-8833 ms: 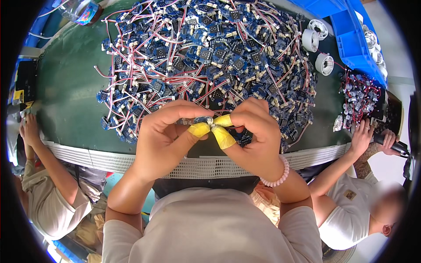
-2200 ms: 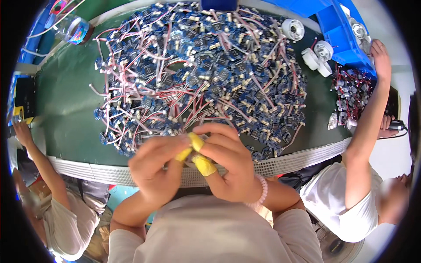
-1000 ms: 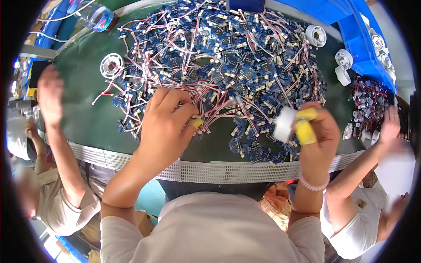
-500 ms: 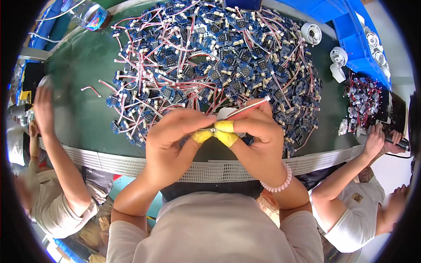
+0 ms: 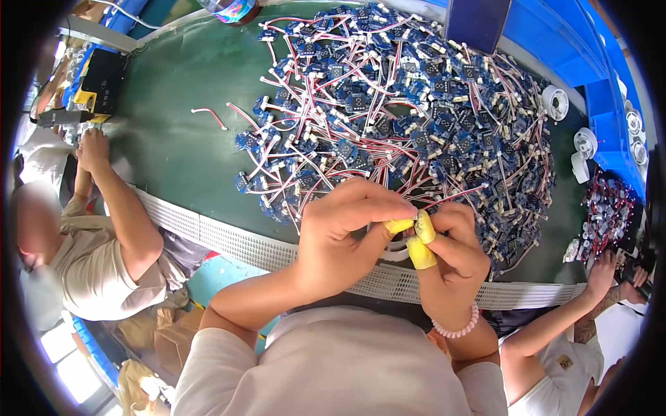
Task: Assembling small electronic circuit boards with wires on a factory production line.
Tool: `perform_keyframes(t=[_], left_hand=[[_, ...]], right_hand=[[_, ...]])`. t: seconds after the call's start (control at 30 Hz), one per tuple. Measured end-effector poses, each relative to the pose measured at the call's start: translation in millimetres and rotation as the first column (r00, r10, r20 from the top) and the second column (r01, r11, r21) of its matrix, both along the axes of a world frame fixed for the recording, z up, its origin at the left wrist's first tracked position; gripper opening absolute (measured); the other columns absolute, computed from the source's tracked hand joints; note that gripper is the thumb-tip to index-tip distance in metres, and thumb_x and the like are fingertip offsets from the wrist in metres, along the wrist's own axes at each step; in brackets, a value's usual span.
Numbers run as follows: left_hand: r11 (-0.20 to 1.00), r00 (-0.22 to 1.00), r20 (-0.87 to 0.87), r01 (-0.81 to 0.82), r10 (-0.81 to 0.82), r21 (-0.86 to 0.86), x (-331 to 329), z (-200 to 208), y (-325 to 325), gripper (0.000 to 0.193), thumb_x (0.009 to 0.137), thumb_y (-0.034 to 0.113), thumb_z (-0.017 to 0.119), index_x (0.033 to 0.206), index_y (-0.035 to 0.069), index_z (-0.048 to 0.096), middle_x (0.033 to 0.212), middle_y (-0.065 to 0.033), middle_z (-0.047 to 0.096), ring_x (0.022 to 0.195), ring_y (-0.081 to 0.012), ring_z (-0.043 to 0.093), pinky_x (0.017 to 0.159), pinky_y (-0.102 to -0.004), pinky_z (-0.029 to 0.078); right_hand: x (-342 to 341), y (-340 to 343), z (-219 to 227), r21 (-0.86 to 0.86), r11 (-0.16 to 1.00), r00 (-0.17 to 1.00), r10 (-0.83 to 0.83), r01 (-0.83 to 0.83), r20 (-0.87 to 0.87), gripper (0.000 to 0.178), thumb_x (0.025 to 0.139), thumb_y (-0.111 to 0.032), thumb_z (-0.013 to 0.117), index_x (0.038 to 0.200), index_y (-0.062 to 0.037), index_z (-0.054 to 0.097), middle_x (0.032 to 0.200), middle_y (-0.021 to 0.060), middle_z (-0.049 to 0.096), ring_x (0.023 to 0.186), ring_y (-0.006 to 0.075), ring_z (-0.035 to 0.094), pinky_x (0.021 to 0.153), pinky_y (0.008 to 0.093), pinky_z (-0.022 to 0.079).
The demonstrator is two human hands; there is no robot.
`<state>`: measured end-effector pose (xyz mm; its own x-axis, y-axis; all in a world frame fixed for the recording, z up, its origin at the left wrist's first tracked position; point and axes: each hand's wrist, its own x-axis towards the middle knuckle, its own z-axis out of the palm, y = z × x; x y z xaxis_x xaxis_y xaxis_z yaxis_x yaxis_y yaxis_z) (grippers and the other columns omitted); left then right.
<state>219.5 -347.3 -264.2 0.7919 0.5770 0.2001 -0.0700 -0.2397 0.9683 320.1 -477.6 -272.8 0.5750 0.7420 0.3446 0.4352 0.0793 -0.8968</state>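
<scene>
My left hand (image 5: pixel 347 232) and my right hand (image 5: pixel 454 253) meet over the near edge of the pile, thumbs and index fingers pinched tip to tip. Yellow tape wraps several of those fingertips. A thin red-and-white cable (image 5: pixel 454 197) with a white plug end slants up and right from behind my right fingers and seems held there. Whatever lies between the tips is mostly hidden. Just below the left fingertips shows part of a white round piece (image 5: pixel 397 252); I cannot tell which hand bears it. Beyond lies a wide heap of small blue circuit boards with cables (image 5: pixel 374 104).
A loose cable (image 5: pixel 210 116) lies left of the heap on the green tabletop (image 5: pixel 173 152). White round housings (image 5: pixel 555 102) and blue bins (image 5: pixel 607 111) stand at right. A perforated white strip (image 5: pixel 236 243) edges the table. Co-workers sit on both sides; a bottle (image 5: pixel 232 8) stands far back.
The view has swung left, so the heap sits further right. My hands stay pinched together but have tilted, and the cable shows less. The left co-worker's hand has moved beside a black-and-yellow box.
</scene>
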Motion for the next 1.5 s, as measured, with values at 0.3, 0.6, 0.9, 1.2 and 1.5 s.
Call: perform_keyframes(t=[0.3, 0.6, 0.9, 1.2, 1.5], left_hand=[[0.985, 0.987, -0.033, 0.159, -0.157, 0.066, -5.9, 13.7, 12.6, 0.022, 0.073, -0.013, 0.063, 0.09, 0.001, 0.069, 0.088, -0.0113, 0.064, 0.077, -0.0171, 0.061, 0.066, -0.0238, 0.049], [0.996, 0.987, -0.153, 0.06, -0.049, 0.072, -20.6, 17.9, 32.6, 0.019, 0.071, -0.013, 0.065, 0.085, 0.001, 0.068, 0.085, -0.0091, 0.065, 0.077, -0.0164, 0.062, 0.07, -0.0242, 0.048], [0.681, 0.68, 0.062, -0.732, 0.731, 0.001, -103.8, -31.5, 273.4, 0.018, 0.085, 0.003, 0.061, 0.102, -0.001, 0.061, 0.091, -0.0037, 0.063, 0.079, -0.009, 0.059, 0.07, -0.021, 0.048], [0.651, 0.723, -0.327, -0.218, 0.608, 0.728, -84.0, -83.4, 201.4, 0.048, 0.095, 0.02, 0.04, 0.138, 0.0, 0.032, 0.143, -0.0195, 0.031, 0.136, -0.0308, 0.023, 0.111, -0.0366, 0.015], [0.928, 0.984, -0.178, 0.052, 0.015, 0.37, 15.0, -26.7, 104.9, 0.068, 0.095, 0.047, 0.033, 0.144, 0.004, 0.015, 0.15, -0.013, 0.015, 0.134, -0.031, 0.027, 0.109, -0.041, 0.02]], right_hand=[[2.2, 3.5, 2.4, 0.07, 0.994, 0.993, 0.087, -0.081, -0.084, 0.021, 0.064, 0.011, 0.064, 0.079, -0.0017, 0.059, 0.079, 0.0088, 0.058, 0.079, 0.026, 0.05, 0.069, 0.0323, 0.041], [10.2, 4.9, 1.4, 0.055, 0.98, 0.979, 0.193, -0.19, -0.064, 0.027, 0.071, 0.006, 0.063, 0.096, -0.0046, 0.063, 0.097, 0.0101, 0.063, 0.085, 0.0273, 0.053, 0.077, 0.0359, 0.043], [125.9, -90.9, -10.1, -0.011, 0.842, 0.822, -0.53, 0.54, -0.209, 0.038, 0.087, 0.004, 0.05, 0.125, 0.0052, 0.047, 0.123, 0.0135, 0.055, 0.113, 0.019, 0.052, 0.098, 0.0292, 0.038], [160.4, -123.2, -7.0, -0.043, 0.641, 0.642, -0.767, 0.766, 0.006, 0.03, 0.087, 0.001, 0.053, 0.116, 0.0034, 0.057, 0.114, 0.0106, 0.06, 0.105, 0.0158, 0.055, 0.092, 0.0259, 0.041], [230.9, -88.6, -23.4, 0.111, 0.594, 0.548, -0.787, 0.797, 0.283, 0.028, 0.074, -0.002, 0.068, 0.101, 0.0009, 0.063, 0.092, 0.0081, 0.063, 0.079, 0.0144, 0.057, 0.07, 0.0266, 0.046]])
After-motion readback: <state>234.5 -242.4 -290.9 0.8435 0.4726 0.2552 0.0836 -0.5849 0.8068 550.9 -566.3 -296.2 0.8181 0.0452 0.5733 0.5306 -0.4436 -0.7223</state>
